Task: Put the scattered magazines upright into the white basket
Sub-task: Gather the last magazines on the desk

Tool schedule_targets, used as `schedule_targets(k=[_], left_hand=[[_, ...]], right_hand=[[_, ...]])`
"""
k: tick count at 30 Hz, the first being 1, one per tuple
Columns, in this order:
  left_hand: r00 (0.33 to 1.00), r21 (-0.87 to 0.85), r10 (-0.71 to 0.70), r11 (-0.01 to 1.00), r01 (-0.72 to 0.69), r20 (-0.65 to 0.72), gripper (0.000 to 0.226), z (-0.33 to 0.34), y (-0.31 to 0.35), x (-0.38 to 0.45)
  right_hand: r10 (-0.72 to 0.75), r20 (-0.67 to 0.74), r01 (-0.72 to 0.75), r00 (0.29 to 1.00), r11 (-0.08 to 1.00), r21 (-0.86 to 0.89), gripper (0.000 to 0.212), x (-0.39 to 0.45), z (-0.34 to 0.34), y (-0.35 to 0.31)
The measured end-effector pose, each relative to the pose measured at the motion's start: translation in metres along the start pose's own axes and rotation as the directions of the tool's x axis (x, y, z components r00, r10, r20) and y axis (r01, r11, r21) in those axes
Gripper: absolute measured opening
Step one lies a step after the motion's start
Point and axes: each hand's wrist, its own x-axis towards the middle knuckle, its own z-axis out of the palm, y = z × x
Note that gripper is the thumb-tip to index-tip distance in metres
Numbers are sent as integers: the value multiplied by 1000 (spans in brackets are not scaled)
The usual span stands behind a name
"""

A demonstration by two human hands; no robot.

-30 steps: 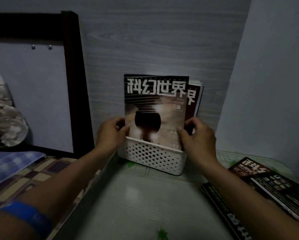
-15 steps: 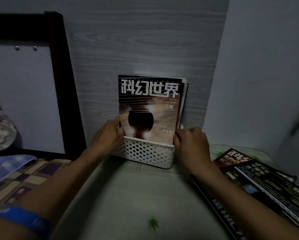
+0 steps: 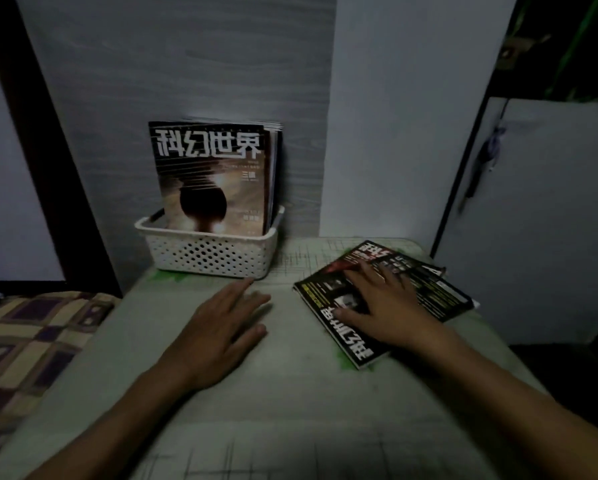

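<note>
A white perforated basket (image 3: 211,252) stands at the back of the pale table against the wall. Several magazines (image 3: 214,174) stand upright in it, the front cover brown with white characters. More magazines (image 3: 429,289) lie flat in a loose pile at the table's right side. My right hand (image 3: 377,299) rests flat on the top magazine of that pile, fingers spread. My left hand (image 3: 221,330) hovers open over the bare table between basket and pile, holding nothing.
A pale table (image 3: 273,427) fills the foreground. A dark wooden frame (image 3: 65,188) rises at the left, with a checkered bedcover (image 3: 31,341) below it. A grey-white wall corner (image 3: 377,116) and a white cabinet (image 3: 550,220) bound the right.
Both hands have let go of the brown magazine and basket. My right hand moved right onto the flat pile; my left hand drew back over the table.
</note>
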Motion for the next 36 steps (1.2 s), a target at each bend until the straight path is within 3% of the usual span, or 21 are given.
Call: schedule_targets(k=[2,5,7,10,13,15,18,21,23,27,28,30,32,33,36], left_hand=[[990,9,-63,998,63,129,101,1,-2,4],[979,63,-95,994,84,182,115,2,3,1],[979,39,-79,997,73,190,110,-1,9,-6],[972,-24,-65,997,72,226,80,-12,21,-19],[944,-219,-115,957,188,309,63,-20,32,-31],[931,-440,-168,844,306,325,50,-25,39,-35],[891,-648,-266,614,451,368,51,-32,57,-43],[876,-790,-366,410,455,314,22,-40,72,-55],[882,-814,-341,373,445,326,31,-42,89,-61],[929,-888,-142,277,368,341,44,-44,127,-67],[936,-888,-121,295,352,330,42,-47,135,-67],[958,-842,-90,459,282,272,31,-53,144,-68],[992,-708,28,703,66,121,23,-59,144,-62],[994,-645,102,762,-50,44,22,-62,145,-59],[988,-713,93,685,-153,-122,24,-70,148,-52]], right_hand=[[4,123,-5,992,1000,3,92,-23,5,15],[-155,228,154,961,988,21,105,-59,6,15],[-274,274,269,922,962,55,108,-86,1,4],[-402,314,385,860,915,117,114,-123,1,-10],[-450,331,419,829,893,164,114,-148,2,-13],[-456,305,434,836,890,143,112,-154,1,-13],[-466,277,445,840,885,139,108,-162,1,-16],[-473,172,431,864,872,233,103,-172,8,-15],[-468,93,423,879,855,301,97,-177,11,-13],[-352,23,297,936,822,486,93,-184,1,-10],[-306,-7,269,952,827,494,94,-186,0,-8],[-246,-135,280,960,879,386,85,-193,4,-1],[-200,-400,306,895,926,220,63,-198,14,14],[-168,-513,311,842,928,205,55,-199,16,22],[13,-637,334,771,843,421,42,-195,-5,30]])
